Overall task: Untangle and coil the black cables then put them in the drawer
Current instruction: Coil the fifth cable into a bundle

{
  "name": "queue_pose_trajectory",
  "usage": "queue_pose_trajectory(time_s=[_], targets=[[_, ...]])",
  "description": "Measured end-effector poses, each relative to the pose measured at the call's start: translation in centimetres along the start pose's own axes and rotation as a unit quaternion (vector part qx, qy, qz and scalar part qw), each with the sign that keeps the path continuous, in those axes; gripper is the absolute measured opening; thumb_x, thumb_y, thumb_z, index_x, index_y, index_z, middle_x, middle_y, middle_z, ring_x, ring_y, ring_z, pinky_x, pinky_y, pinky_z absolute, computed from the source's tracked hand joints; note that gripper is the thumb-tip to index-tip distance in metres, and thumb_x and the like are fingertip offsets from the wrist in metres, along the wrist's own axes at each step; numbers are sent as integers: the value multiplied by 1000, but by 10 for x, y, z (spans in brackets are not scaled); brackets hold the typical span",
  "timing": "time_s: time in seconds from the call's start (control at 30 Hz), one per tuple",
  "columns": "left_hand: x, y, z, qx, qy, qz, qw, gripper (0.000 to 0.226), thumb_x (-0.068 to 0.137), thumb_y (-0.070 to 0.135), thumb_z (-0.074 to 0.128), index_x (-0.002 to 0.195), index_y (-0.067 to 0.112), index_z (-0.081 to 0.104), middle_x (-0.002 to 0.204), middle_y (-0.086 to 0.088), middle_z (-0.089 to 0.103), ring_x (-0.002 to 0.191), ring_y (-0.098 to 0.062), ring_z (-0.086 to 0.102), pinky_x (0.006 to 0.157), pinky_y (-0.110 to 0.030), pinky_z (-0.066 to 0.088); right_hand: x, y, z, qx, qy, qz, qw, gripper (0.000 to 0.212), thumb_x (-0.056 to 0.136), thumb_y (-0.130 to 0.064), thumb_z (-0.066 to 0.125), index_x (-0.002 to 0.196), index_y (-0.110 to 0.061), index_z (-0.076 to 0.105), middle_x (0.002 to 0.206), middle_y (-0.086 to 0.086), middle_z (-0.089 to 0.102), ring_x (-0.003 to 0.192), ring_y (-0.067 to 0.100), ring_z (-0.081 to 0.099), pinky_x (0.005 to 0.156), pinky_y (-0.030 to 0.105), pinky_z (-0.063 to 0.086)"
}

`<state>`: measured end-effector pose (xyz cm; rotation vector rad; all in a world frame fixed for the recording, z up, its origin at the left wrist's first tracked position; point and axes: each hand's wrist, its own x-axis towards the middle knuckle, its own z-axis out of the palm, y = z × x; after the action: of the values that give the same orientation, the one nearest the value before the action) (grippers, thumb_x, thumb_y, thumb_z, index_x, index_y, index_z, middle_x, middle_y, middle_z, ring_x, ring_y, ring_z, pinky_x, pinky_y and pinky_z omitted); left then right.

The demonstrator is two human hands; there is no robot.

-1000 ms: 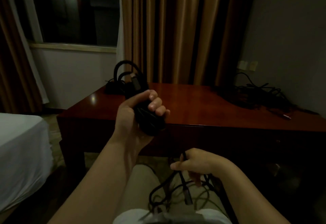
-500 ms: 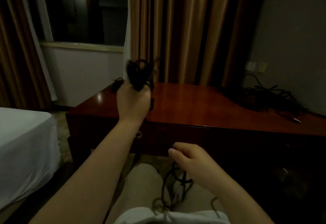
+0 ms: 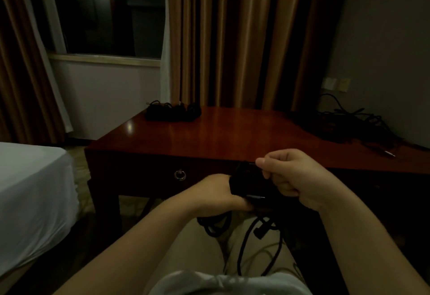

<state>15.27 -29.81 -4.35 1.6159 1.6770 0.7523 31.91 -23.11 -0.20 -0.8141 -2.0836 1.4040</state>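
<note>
Bedroom, prob hotel: bed (image 3: 30, 192); curtains (image 3: 232, 39); desk (image 3: 232, 132).

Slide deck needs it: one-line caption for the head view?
Both hands, left hand and right hand, grip a black cable bundle before a wooden desk.

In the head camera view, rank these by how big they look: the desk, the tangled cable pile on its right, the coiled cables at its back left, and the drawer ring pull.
1. desk
2. tangled cable pile
3. coiled cables
4. drawer ring pull

black cable bundle (image 3: 246, 182) held over lap, loose loops dangling; coiled cables (image 3: 173, 110) on desk's far-left; tangled pile (image 3: 344, 122) far-right; drawer (image 3: 162, 176) closed
</note>
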Motion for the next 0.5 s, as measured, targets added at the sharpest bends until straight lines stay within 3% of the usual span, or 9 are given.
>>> queue_pose_trajectory(time_s=[0.07,0.13,0.2,0.27,0.33,0.4,0.43,0.5], targets=[[-2,-4,-14,42,61,0,997,18,82,9,63,72,19,54,66,3,51,55,-9,47,55,-26,37,2,6,-9,44,-30,18,998,23,77,-32,60,65,-11,57,47,-4,35,38,7,28,37,17,21],[-8,-8,-33,17,101,-5,995,19,81,2,57,68,13,50,60,-1,43,49,-12,39,52,-27,31,3,14,-18,72,-22,14,997,21,74,-30,59,72,-8,59,51,-3,37,42,8,31,39,17,24],[-18,-11,-41,-33,73,1,997,9,76,4,58,70,3,51,61,-5,43,52,-15,40,54,-28,32,6,19,-23,72,37,-9,997,19,80,-26,57,73,-9,59,52,-3,37,46,10,31,42,18,25],[-25,-6,-33,-110,32,42,993,9,63,7,57,67,5,49,57,-1,45,50,-13,42,54,-26,34,11,23,-18,77,130,-54,987,23,89,-24,54,69,-12,55,53,-4,36,48,11,29,44,20,24],[-25,3,-23,-267,37,98,958,23,60,4,51,83,7,49,52,1,46,46,-11,44,49,-24,39,19,24,1,76,201,-103,971,30,95,-25,48,67,-14,50,53,-5,35,46,8,29,45,21,23],[-21,13,-18,-403,60,158,899,44,65,2,48,109,4,46,51,-3,47,44,-15,47,46,-27,43,26,35,24,66,216,-120,967,37,99,-27,38,65,-14,46,48,-8,35,41,5,29,42,18,23],[-17,15,-18,-429,77,178,882,48,69,1,48,116,1,47,51,-4,46,43,-16,46,46,-27,44,28,44,34,67,205,-119,969,39,100,-28,35,65,-15,47,46,-10,35,40,4,30,41,17,23],[-14,19,-17,-416,116,176,884,40,76,-5,48,115,2,55,51,-5,47,44,-16,48,50,-29,45,27,61,49,60,160,-116,979,39,100,-29,32,68,-14,50,44,-11,38,40,2,31,41,16,24]])
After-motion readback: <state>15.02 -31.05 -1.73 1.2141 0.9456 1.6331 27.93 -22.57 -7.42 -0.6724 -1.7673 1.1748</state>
